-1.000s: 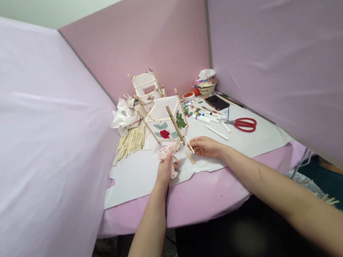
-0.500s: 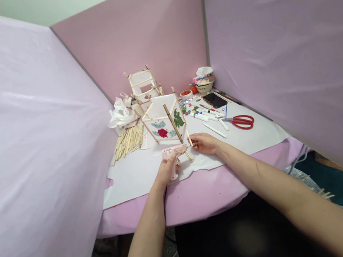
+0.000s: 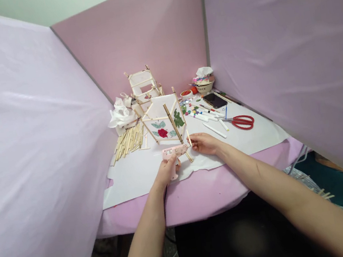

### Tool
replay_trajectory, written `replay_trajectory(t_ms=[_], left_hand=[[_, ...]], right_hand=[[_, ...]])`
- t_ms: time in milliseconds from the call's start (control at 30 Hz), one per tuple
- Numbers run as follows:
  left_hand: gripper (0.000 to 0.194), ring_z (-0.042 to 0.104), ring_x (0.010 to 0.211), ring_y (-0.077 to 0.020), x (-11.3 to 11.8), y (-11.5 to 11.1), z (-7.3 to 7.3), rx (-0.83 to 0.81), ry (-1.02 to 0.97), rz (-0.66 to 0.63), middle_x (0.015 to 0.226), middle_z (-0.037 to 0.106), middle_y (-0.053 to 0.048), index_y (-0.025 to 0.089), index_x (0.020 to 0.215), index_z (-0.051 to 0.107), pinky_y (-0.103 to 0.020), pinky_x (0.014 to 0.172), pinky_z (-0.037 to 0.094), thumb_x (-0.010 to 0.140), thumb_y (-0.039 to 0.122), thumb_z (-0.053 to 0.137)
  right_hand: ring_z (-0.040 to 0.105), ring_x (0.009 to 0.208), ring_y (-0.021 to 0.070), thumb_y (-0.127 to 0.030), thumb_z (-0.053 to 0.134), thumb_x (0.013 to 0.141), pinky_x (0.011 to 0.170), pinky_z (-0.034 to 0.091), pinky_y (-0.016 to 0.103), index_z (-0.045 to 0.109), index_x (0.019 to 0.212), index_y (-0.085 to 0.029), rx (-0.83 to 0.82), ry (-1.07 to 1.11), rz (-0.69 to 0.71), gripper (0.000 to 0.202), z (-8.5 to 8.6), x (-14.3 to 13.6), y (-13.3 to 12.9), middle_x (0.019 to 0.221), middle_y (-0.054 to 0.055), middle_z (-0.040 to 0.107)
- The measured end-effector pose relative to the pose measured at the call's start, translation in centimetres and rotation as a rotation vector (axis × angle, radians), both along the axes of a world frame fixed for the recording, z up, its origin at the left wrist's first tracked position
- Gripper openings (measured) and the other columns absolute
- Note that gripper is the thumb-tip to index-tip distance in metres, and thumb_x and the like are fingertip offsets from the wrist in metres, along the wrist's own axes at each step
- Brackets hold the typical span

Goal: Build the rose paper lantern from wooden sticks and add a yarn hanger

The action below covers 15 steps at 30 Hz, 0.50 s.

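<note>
**Glue gun levelled at short stick beside lantern frame**

I see the left hand wrapped around the grip of a pink glue gun, fingers closed on the handle. The gun's long axis runs nearly level, left to right, with its nozzle pointing right toward the short wooden stick. The gun sits above the white paper sheet, near the front edge of the table.

The right hand pinches the stick between thumb and fingertips. The stick stands close to upright, leaning slightly, its lower end near the nozzle. Whether nozzle and stick touch, I cannot tell.

Against the frame one second ago, the gun has come up and to the right, closer to the stick, and the right hand has risen a little with it. Over the last half second both hands have hardly moved.

Just behind the hands stands a stick-framed paper lantern with a red flower and green leaves painted on it; its front leg comes down just beside the gun's nozzle and crowds the working spot. A second, plain frame stands further back. A pile of loose sticks lies to the left, white markers and red scissors to the right, and a dark phone beyond them.
</note>
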<state>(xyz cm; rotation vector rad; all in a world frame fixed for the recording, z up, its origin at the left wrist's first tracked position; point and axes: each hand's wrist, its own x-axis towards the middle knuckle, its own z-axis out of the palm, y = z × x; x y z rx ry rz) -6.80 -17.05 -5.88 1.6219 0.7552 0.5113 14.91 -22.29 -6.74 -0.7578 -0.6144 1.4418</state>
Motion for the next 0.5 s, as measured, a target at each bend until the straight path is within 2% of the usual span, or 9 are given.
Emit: replay_trajectory(t_ms=[333, 500], left_hand=[[0.052, 0.041, 0.045, -0.0084, 0.1, -0.2, 0.1, -0.056, -0.001, 0.035, 0.055, 0.048, 0.0, 0.013, 0.069, 0.058, -0.02, 0.043, 0.029, 0.077, 0.064, 0.052], [0.052, 0.04, 0.045, -0.0079, 0.2, -0.5, 0.4, -0.08, -0.02, 0.065, 0.056, 0.049, 0.0, 0.013, 0.071, 0.058, -0.02, 0.041, 0.026, 0.075, 0.065, 0.052]], right_hand=[[0.054, 0.06, 0.0066, -0.023, 0.077, 0.068, 0.054, 0.042, 0.016, 0.07, 0.081, -0.012, 0.048, 0.0, -0.023, 0.019, 0.2, 0.1, -0.1, 0.067, 0.0, 0.063], [0.053, 0.059, 0.0061, -0.027, 0.076, 0.069, 0.057, 0.043, 0.017, 0.069, 0.08, -0.013, 0.069, -0.02, -0.042, 0.019, 1.7, 0.4, -0.8, 0.066, 0.0, 0.061]])
